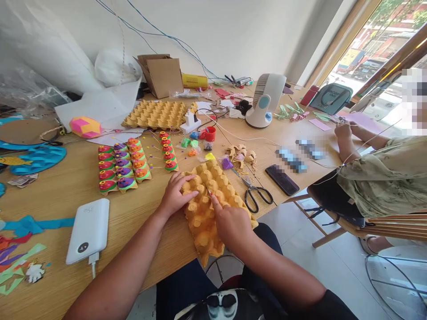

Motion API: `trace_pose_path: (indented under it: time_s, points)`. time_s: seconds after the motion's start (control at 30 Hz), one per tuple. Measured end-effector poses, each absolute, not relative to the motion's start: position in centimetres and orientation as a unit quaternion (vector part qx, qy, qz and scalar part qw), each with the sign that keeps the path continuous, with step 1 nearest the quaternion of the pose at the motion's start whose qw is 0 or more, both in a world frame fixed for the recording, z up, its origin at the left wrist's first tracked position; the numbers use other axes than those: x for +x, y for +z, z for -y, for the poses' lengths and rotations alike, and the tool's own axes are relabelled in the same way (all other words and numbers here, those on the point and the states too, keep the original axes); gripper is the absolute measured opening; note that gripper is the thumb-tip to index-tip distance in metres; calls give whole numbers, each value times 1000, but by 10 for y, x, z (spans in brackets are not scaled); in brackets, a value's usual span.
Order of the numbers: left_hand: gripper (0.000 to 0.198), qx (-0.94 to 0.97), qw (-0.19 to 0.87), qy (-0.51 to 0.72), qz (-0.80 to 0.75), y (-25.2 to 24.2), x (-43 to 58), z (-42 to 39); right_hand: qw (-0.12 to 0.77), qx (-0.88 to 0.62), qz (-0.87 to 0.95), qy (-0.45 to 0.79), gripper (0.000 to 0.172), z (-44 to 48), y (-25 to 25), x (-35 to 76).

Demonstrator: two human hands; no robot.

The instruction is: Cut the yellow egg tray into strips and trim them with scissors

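Note:
A yellow egg tray (202,218) lies in front of me, its near end jutting past the table edge. My left hand (176,193) rests on the tray's left side, thumb and fingers stretched apart. Closed around a craft knife (209,192), my right hand (231,222) is over the middle of the tray. Only the knife's thin front part shows, its tip among the cups; the fist hides the handle. Right of the tray lie black-handled scissors (256,195). Beyond its far end are a purple clay lump (227,163) and a yellow one (210,156).
Painted egg-carton strips (125,164) stand left, with a white power bank (88,231) nearer me. Torn carton pieces (242,153), a phone (282,179), a red cup (208,133) and a fan (265,102) lie beyond. A co-worker (393,155) sits at right.

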State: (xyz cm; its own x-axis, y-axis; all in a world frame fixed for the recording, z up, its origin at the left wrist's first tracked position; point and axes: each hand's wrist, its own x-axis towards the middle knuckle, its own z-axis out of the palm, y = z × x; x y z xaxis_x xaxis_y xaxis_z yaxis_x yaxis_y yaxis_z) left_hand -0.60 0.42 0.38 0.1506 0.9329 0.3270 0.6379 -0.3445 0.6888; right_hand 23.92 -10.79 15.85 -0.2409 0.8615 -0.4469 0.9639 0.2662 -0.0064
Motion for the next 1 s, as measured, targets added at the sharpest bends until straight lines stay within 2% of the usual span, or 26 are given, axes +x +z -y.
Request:
trace_pose_path:
  time_s: [1.0]
  points:
    - [59,733,206,363,-537,5,-4,-4,209,585,-770,-144,85,118,163,243]
